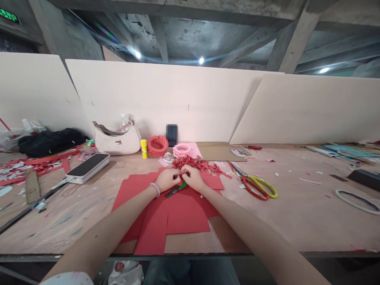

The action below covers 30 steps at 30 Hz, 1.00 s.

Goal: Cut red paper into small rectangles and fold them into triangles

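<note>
This looks like a craft workshop or art studio: bare concrete beams (190, 8) overhead, white boards (166, 95) standing along the far side, and a paint-smeared table (297, 221) with red paper (187, 215) near the middle, scraps (43, 169) strewn at left, scissors (245, 175) to the right and a glue stick (144, 149) towards the far edge.

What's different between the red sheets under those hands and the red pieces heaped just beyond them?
The red sheets are large; the red pieces are small. The sheets lie flat and overlap, while the pieces look creased and sit heaped. Both are red.
</note>
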Each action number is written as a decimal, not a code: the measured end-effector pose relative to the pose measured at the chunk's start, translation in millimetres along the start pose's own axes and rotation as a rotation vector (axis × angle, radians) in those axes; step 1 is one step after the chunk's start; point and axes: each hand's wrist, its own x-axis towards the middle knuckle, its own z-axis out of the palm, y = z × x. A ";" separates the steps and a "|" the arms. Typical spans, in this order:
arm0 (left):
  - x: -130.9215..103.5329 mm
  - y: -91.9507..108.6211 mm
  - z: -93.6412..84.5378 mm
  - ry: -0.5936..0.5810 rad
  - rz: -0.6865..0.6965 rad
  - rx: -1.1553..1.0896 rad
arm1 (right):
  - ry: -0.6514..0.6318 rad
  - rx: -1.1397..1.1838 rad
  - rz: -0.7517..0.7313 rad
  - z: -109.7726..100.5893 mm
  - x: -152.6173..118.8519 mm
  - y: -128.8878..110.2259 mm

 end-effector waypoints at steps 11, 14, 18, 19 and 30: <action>-4.7 -12.7 -3.4 0.046 -0.028 -0.085 | 0.011 0.084 0.021 -1.8 3.5 7.4; -4.7 -12.9 -3.2 0.032 -0.017 -0.110 | -0.003 0.075 0.030 -3.2 1.0 4.9; -5.9 -12.2 -3.6 0.019 -0.013 -0.133 | -0.026 0.064 0.027 -8.2 -4.2 1.8; -6.3 -11.8 -3.7 0.016 -0.012 -0.138 | -0.038 0.061 0.022 -9.0 -5.5 0.9; -8.4 -7.5 -2.1 -0.028 0.002 -0.194 | -0.095 0.037 0.007 -8.2 -8.4 1.0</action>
